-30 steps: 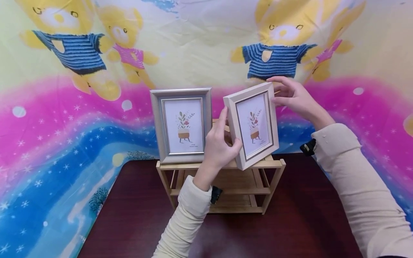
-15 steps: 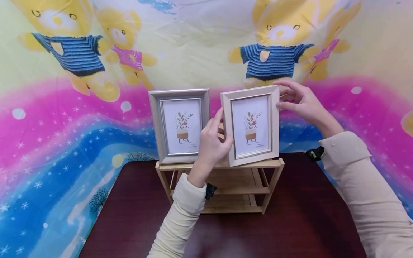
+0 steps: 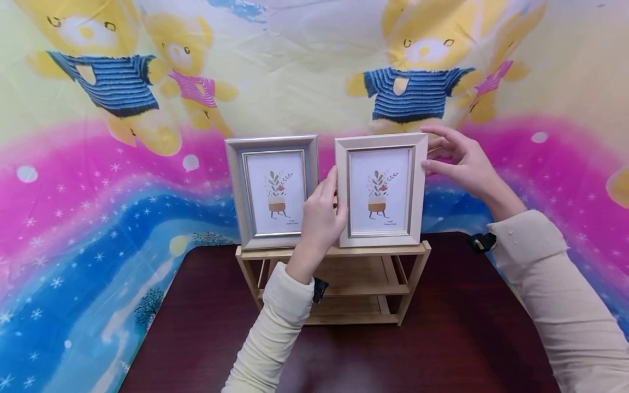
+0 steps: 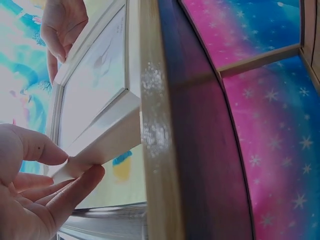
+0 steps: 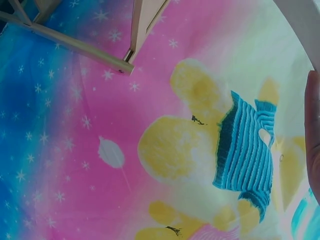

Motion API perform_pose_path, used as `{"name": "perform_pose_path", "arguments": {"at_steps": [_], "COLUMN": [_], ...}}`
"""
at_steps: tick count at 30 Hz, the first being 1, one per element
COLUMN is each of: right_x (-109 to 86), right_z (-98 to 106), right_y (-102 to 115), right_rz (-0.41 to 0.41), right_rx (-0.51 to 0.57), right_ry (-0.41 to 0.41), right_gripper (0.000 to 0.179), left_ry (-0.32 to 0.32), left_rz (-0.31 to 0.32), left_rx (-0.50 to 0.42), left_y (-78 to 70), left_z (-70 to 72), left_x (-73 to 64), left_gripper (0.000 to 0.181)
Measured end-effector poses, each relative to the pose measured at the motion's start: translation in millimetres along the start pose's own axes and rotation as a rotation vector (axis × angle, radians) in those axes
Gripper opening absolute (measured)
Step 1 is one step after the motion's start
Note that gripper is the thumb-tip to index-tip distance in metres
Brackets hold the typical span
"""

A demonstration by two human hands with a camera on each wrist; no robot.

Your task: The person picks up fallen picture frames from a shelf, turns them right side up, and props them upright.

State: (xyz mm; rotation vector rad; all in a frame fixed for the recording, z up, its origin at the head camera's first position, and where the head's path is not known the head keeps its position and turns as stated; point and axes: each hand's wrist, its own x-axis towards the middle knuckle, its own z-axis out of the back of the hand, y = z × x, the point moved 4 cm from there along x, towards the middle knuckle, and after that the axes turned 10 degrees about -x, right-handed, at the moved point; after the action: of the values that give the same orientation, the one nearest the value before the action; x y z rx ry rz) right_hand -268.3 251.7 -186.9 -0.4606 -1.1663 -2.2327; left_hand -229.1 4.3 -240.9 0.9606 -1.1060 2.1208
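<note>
A cream picture frame (image 3: 382,188) with a potted-plant print stands upright at the right of a small wooden rack's top (image 3: 373,251). My left hand (image 3: 320,214) holds its left edge; in the left wrist view, thumb and fingers (image 4: 82,187) pinch the border. With thumb and fingers, my right hand (image 3: 462,161) grips the upper right edge. Left of it, a silver-grey picture frame (image 3: 275,191) with the same print leans slightly back, partly covered by my left hand. Only a sliver of the right hand (image 5: 313,135) shows in the right wrist view.
The slatted rack has lower shelves (image 3: 354,275) and stands on a dark red-brown table (image 3: 206,327). Behind it hangs a cloth backdrop (image 3: 295,71) printed with bears and snowflakes.
The cream frame has turned from a slant to face forward and levelled, its lower edge settling onto the rack top. Both hands shifted with it, still at its sides.
</note>
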Motion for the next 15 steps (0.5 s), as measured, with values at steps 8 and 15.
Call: {"name": "perform_pose_path", "arguments": {"at_steps": [8, 15], "right_x": [-7.5, -46.8], "right_z": [0.6, 3.3], "right_y": [-0.4, 7.2], "right_rz": [-0.028, -0.058], "right_rx": [-0.023, -0.288], "right_ry": [-0.072, -0.300], "right_gripper": [0.059, 0.013], "left_ry": [-0.033, -0.212], "left_rz": [-0.087, -0.243], "left_rx": [0.072, -0.095], "left_y": [-5.2, -10.2], "left_z": [3.7, 36.3], "left_x": [-2.5, -25.0], "left_gripper": [0.050, 0.015]}}
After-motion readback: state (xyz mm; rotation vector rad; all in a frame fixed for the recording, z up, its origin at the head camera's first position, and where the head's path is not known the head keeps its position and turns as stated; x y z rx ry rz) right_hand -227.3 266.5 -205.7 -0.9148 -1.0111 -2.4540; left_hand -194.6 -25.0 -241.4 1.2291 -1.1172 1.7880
